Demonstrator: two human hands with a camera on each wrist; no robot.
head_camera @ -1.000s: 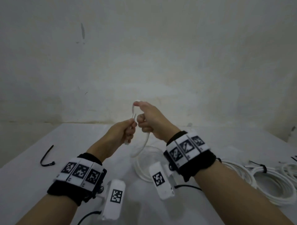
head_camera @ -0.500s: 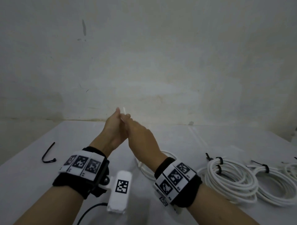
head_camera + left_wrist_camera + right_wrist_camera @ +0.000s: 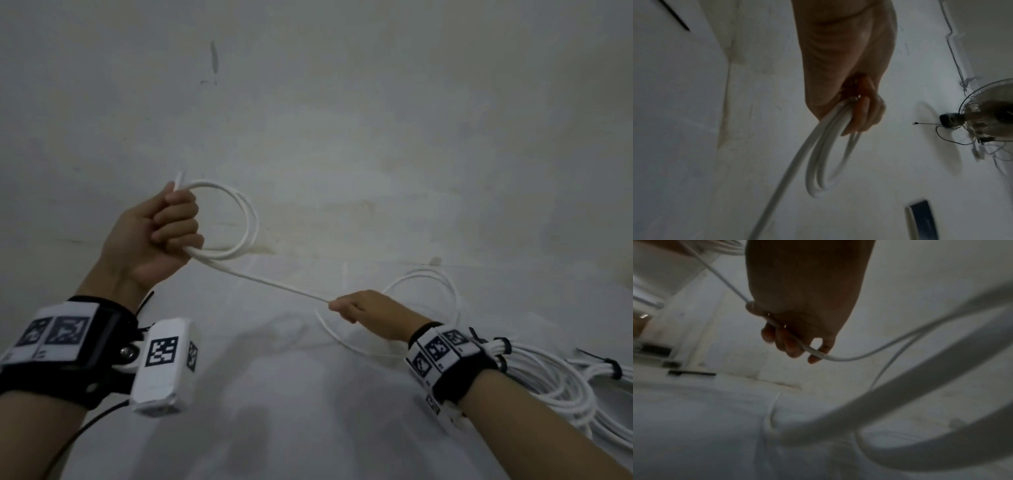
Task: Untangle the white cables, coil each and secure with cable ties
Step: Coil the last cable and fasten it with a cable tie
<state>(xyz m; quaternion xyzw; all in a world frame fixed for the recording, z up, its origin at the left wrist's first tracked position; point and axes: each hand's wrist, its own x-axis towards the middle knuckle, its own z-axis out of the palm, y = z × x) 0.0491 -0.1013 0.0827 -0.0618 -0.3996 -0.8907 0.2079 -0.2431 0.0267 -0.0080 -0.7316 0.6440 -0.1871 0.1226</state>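
Note:
My left hand point(image 3: 171, 226) is raised and grips a small coil of the white cable point(image 3: 246, 219), two loops hanging from the fist, the cable's end sticking up above the thumb. In the left wrist view the loops point(image 3: 818, 162) hang below the curled fingers point(image 3: 869, 116). A straight run of the same cable point(image 3: 274, 284) stretches down to my right hand point(image 3: 363, 306), which holds it low over the table point(image 3: 274, 411). In the right wrist view the cable point(image 3: 818, 353) passes through the curled fingers point(image 3: 789, 344). Beyond the right hand the slack point(image 3: 428, 284) lies in loose loops.
Finished white coils point(image 3: 548, 383) bound with black cable ties point(image 3: 613, 368) lie at the right, partly behind my right wrist. The wall point(image 3: 342, 137) stands close behind the table. In the left wrist view a fan point(image 3: 986, 116) shows on the wall.
The hands, close together in front of me before, have parted. The left hand rose with a coil in it, the right moved down and right along the cable, pulling it taut.

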